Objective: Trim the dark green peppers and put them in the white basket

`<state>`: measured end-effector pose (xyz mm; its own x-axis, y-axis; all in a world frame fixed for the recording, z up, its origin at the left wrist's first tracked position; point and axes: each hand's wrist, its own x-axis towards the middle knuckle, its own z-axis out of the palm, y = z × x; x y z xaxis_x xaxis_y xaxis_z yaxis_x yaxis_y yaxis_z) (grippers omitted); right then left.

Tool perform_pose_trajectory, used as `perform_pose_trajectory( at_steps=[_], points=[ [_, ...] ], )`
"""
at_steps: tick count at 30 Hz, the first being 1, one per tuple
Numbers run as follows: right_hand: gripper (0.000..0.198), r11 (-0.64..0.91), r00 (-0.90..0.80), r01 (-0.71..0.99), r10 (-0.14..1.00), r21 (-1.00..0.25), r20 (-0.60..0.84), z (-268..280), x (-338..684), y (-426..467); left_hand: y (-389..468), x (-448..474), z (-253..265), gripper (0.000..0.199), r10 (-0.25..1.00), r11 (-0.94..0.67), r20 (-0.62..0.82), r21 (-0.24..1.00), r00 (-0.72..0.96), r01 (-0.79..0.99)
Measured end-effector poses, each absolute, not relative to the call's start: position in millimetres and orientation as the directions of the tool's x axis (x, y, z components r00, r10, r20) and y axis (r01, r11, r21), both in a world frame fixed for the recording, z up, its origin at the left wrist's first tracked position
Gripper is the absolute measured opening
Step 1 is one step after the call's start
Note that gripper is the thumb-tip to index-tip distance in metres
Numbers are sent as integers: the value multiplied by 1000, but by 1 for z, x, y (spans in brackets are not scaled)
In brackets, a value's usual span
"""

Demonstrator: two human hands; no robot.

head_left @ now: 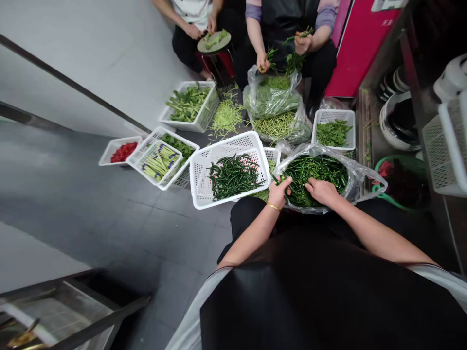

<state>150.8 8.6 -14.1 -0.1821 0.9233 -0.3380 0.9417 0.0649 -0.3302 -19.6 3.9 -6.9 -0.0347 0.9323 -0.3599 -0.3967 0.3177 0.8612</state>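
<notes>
A clear plastic bag [359, 177] full of long green chili peppers [317, 167] lies open in front of my knees. My left hand [279, 192], with a gold bracelet at the wrist, is closed around a few green chili peppers [278, 180] at the bag's left edge. Reaching into the bag, my right hand [323, 191] has its fingers down among the peppers; its fingertips are partly hidden, and what they grip cannot be made out. Just left of my hands, a white perforated basket [200, 187] holds a heap of green chili peppers [235, 177].
Baskets of leafy greens [189, 104], bundled green stalks [160, 160] and red peppers [124, 151] stand leftward. Across from me, two people handle greens near a bagged pile [275, 102] and a round stool [215, 43]. Rightward are a small basket [350, 141], a green tub [392, 199] and shelving.
</notes>
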Motion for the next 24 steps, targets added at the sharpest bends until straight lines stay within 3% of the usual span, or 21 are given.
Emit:
perform_pose_trajectory(
  at_steps=[2,4,12,16,19,24],
  points=[
    [42,210,-252,965,913,-159,-321,-14,143,17,9,-24,-8,28,896,385,-444,772,3,-506],
    [42,290,-296,954,886,-71,-357,-15,138,23,13,-27,-8,27,879,432,-470,719,76,-545],
    [33,245,-192,966,898,86,-395,6,190,20,14,-28,-3,36,881,455,-431,659,195,-599],
    [38,280,-264,960,914,7,-309,16,163,22,15,-25,-1,38,929,357,-336,713,153,-604],
    [39,331,-336,940,861,-81,-381,6,119,36,14,-25,-4,43,930,357,-341,748,137,-559],
    [32,318,-337,940,820,-121,-462,-14,103,56,13,-30,-10,44,912,394,-393,765,115,-510]
  ],
)
